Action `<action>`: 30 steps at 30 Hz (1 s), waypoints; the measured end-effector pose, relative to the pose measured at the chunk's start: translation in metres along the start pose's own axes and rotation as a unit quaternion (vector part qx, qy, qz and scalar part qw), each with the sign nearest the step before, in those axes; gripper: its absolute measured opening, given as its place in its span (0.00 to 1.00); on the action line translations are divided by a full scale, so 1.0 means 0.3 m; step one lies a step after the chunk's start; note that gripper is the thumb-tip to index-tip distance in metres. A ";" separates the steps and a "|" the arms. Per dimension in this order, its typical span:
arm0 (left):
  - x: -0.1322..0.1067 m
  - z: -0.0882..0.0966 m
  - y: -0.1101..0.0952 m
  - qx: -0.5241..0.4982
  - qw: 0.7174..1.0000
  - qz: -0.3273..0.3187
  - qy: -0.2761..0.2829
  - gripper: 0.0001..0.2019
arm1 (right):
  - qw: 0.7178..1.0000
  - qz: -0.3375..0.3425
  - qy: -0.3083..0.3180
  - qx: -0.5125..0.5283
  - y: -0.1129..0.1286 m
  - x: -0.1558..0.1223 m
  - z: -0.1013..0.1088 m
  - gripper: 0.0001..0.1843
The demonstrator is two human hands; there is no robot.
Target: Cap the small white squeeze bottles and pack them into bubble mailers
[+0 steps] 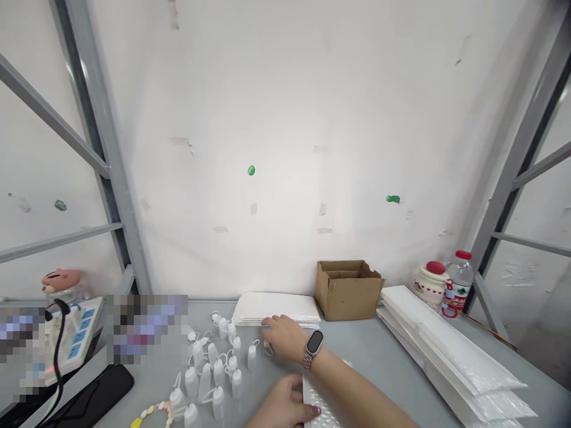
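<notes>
My left hand [285, 404] is closed on the edge of a white bubble mailer [322, 407] at the bottom centre, thumb on top. My right arm, with a watch on the wrist, crosses above that mailer. Curled down over the table, my right hand [284, 337] has its fingers round a small white squeeze bottle [267, 348]; only the cap and strap show, the rest is hidden by the hand. Several more small white squeeze bottles [218, 373] stand to its left, caps hanging on loops. Just beyond the fingertips lies a stack of white sheets or envelopes [276, 308].
An open cardboard box [350, 297] stands against the wall. Stacked white bubble mailers [446, 351] lie on the right, beside a jar [430, 285] and a plastic bottle [460, 279]. On the left are a black phone [91, 398], a bead string [154, 410] and a power strip [80, 333].
</notes>
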State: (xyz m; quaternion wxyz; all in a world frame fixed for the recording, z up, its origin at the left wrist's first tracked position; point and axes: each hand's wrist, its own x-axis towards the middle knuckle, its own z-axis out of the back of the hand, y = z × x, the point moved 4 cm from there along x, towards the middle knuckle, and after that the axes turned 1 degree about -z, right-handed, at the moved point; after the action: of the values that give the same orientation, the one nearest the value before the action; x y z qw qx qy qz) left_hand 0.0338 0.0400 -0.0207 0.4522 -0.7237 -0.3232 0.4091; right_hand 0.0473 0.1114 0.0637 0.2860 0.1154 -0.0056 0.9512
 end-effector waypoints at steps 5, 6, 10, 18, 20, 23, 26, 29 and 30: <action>-0.024 -0.018 -0.021 -0.049 0.998 0.011 -0.036 0.26 | 0.990 -0.077 -0.106 0.058 -0.066 -0.107 0.106 0.04; -0.030 -0.019 -0.029 -0.056 0.997 0.013 -0.043 0.26 | 0.982 -0.103 -0.141 0.075 -0.081 -0.142 0.134 0.05; -0.051 -0.003 -0.067 -0.083 0.994 -0.006 -0.072 0.25 | 0.920 -0.215 -0.291 0.152 -0.125 -0.312 0.206 0.15; -0.039 0.063 -0.089 -0.080 0.986 -0.077 -0.128 0.24 | 0.691 -0.288 -0.441 0.495 -0.143 -0.485 0.125 0.19; -0.029 0.069 -0.081 -0.081 0.984 -0.082 -0.133 0.25 | 0.698 -0.281 -0.414 0.513 -0.117 -0.471 0.119 0.19; -0.029 0.062 -0.081 -0.088 0.984 -0.084 -0.126 0.26 | 0.751 -0.283 -0.374 0.464 -0.083 -0.457 0.125 0.19; -0.048 0.047 -0.096 -0.072 0.986 -0.072 -0.134 0.24 | 0.789 -0.290 -0.366 0.400 -0.077 -0.463 0.138 0.18; -0.063 0.039 -0.114 -0.050 0.985 -0.062 -0.150 0.24 | 0.796 -0.292 -0.337 0.409 -0.091 -0.464 0.138 0.17; -0.065 0.041 -0.119 -0.046 0.984 -0.064 -0.159 0.24 | 0.797 -0.288 -0.315 0.427 -0.096 -0.460 0.133 0.17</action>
State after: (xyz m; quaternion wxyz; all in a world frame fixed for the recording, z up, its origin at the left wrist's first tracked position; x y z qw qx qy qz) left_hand 0.0106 0.0422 0.0148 0.3869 -0.6470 -0.4554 0.4737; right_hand 0.1834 0.0575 0.0703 0.4512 0.5157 0.3452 0.6413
